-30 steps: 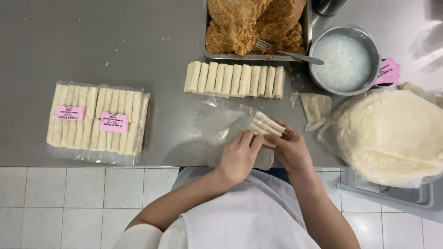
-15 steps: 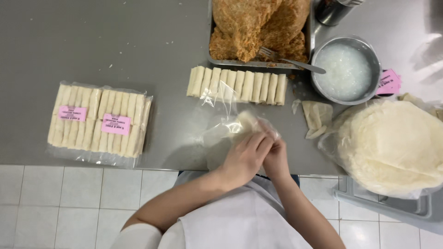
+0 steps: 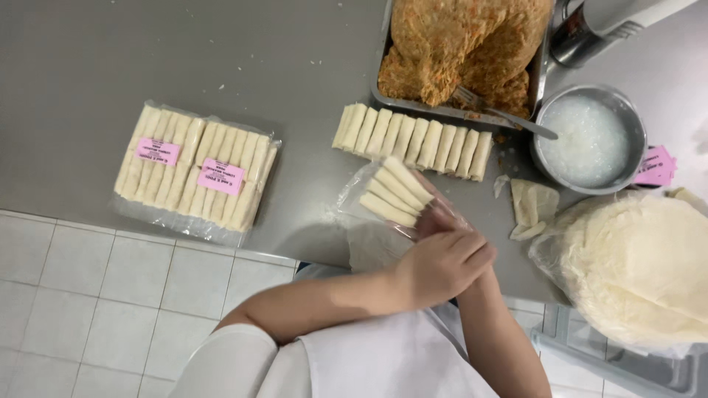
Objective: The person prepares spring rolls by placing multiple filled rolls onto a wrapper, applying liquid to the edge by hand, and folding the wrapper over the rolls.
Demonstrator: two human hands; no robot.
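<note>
Nearest the body, the left hand (image 3: 442, 265) lies curled over the right hand (image 3: 435, 221), which is mostly hidden beneath it; both seem to be gripping the near end of a small stack of pale rolls (image 3: 394, 193), though I cannot tell exactly how the right fingers close. The rolls sit inside a clear plastic bag (image 3: 361, 210) at the near edge of the grey table (image 3: 184, 59), their free ends pointing up and to the left.

Left of the hands, well apart, lie two sealed packs of rolls (image 3: 193, 173), side by side and touching, each with a pink label.

Just beyond the bag, a row of loose rolls (image 3: 413, 141) lies along the front of a metal tray (image 3: 385, 81) heaped with brown filling (image 3: 464, 44); a fork (image 3: 501, 114) rests in it. To the right stands a metal bowl (image 3: 590, 140) of white paste, with pink slips (image 3: 656, 166) beside it. Nearer, on the right, sits a stack of round wrappers (image 3: 634, 265), with a few torn wrapper scraps (image 3: 531, 206) just to its left.
</note>
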